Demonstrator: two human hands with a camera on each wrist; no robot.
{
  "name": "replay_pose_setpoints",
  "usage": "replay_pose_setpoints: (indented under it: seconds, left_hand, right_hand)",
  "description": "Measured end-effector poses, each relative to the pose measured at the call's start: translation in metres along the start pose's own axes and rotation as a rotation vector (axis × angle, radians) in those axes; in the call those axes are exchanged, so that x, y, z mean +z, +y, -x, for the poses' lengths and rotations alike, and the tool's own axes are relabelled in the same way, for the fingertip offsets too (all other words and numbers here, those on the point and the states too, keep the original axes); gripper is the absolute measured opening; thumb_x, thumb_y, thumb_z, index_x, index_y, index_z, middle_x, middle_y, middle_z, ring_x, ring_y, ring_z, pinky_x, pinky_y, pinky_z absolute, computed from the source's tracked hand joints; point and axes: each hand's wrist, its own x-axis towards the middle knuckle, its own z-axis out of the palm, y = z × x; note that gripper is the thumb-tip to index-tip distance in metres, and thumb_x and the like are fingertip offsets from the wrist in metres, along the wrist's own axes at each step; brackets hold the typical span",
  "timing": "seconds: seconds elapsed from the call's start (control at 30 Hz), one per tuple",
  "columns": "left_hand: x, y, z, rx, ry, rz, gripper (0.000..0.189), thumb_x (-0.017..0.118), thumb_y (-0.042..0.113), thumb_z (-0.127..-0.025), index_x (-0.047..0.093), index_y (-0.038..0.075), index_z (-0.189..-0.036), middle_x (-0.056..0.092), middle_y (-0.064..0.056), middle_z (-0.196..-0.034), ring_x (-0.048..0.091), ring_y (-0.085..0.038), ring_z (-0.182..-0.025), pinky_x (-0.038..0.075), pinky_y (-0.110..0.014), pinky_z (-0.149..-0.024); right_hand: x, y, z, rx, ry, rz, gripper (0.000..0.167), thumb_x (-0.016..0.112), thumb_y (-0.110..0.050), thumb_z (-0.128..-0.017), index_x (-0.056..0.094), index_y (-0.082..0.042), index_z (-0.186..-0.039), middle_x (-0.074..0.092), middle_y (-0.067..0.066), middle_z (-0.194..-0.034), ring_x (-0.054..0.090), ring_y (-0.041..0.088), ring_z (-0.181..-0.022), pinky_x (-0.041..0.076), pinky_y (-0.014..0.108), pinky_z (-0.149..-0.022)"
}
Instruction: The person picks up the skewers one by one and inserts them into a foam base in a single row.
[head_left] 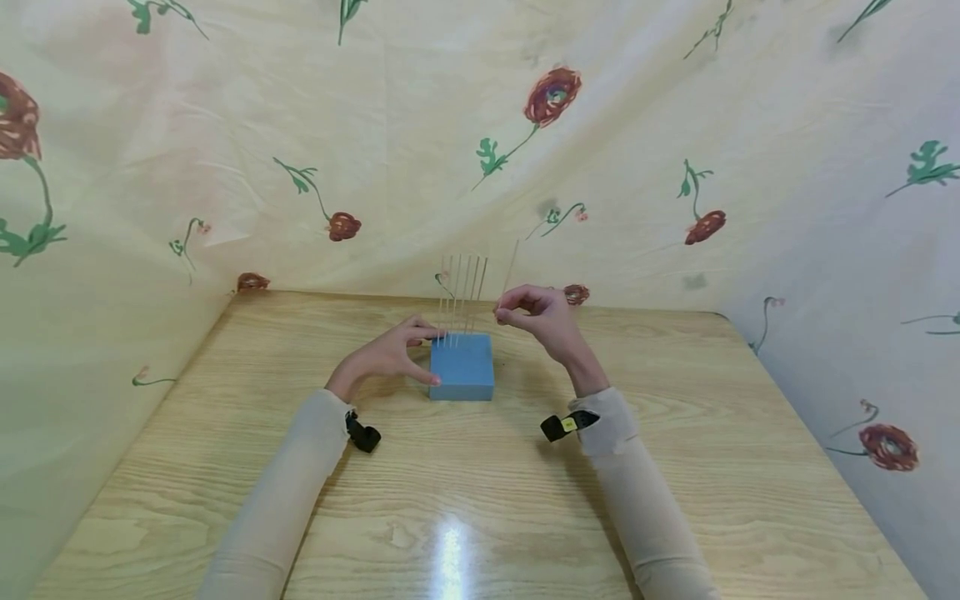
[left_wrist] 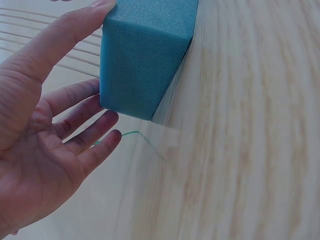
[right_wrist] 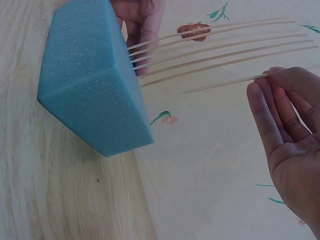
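A blue foam block sits on the table with several thin wooden skewers standing upright in a row along its back part. At the block's left side my left hand holds it, thumb by the front corner and index finger at the back; the other fingers are spread loosely. To the right of the block and above the table, my right hand pinches one more skewer between thumb and fingertips. Its pointed lower end is apart from the block, level with the standing skewers in the right wrist view.
The light wood-grain table carries the block near its far edge. A cream cloth with printed flowers hangs behind and on both sides. Black straps with small devices sit on both wrists.
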Motion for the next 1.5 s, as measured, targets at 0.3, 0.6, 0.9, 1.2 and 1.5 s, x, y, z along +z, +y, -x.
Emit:
replay_pose_setpoints:
  seconds: [0.3, 0.6, 0.9, 1.2, 1.5]
  left_hand:
    - [0.0, -0.001, -0.001, 0.003, 0.004, -0.012, 0.089, 0.088, 0.027, -0.082, 0.042, 0.011, -0.157, 0.04, -0.013, -0.141, 0.039, -0.038, -0.143, 0.027, -0.06, -0.121]
    - [-0.001, -0.003, 0.0, -0.008, 0.002, -0.012, 0.09, 0.088, 0.03, -0.081, 0.042, 0.013, -0.157, 0.039, -0.012, -0.141, 0.036, -0.04, -0.145, 0.029, -0.06, -0.12]
    - [0.001, 0.0, 0.0, -0.022, 0.005, -0.015, 0.088, 0.088, 0.028, -0.082, 0.043, 0.015, -0.157, 0.04, -0.011, -0.14, 0.036, -0.04, -0.144, 0.034, -0.059, -0.116]
    - [0.001, -0.001, -0.001, -0.026, 0.004, -0.007, 0.088, 0.088, 0.029, -0.082, 0.044, 0.015, -0.156, 0.039, -0.011, -0.143, 0.035, -0.041, -0.145, 0.033, -0.06, -0.116]
    - [0.001, -0.002, -0.001, -0.023, 0.004, -0.006, 0.087, 0.088, 0.029, -0.082, 0.044, 0.016, -0.156, 0.039, -0.011, -0.144, 0.036, -0.041, -0.145, 0.034, -0.06, -0.116]
  right_hand:
    - [0.008, 0.007, -0.003, 0.027, 0.027, 0.018, 0.011, 0.074, -0.001, -0.092, 0.071, 0.009, -0.097, 0.074, 0.004, -0.095, 0.071, 0.015, -0.086, 0.061, 0.032, -0.081]
    - [0.012, 0.014, -0.003, 0.038, 0.038, 0.041, 0.013, 0.073, -0.002, -0.093, 0.071, 0.009, -0.099, 0.074, 0.001, -0.094, 0.071, 0.013, -0.086, 0.06, 0.028, -0.08]
    - [0.017, 0.018, -0.003, 0.037, 0.056, 0.068, 0.015, 0.074, -0.003, -0.092, 0.072, 0.01, -0.099, 0.074, 0.001, -0.093, 0.071, 0.012, -0.086, 0.06, 0.027, -0.081]
    - [0.018, 0.02, -0.002, 0.041, 0.083, 0.112, 0.015, 0.074, -0.007, -0.093, 0.073, 0.007, -0.099, 0.073, 0.011, -0.098, 0.069, 0.012, -0.088, 0.058, 0.026, -0.083]
    - [0.019, 0.021, -0.002, 0.051, 0.086, 0.115, 0.016, 0.074, -0.007, -0.093, 0.073, 0.007, -0.1, 0.073, 0.012, -0.098, 0.07, 0.011, -0.087, 0.058, 0.026, -0.082]
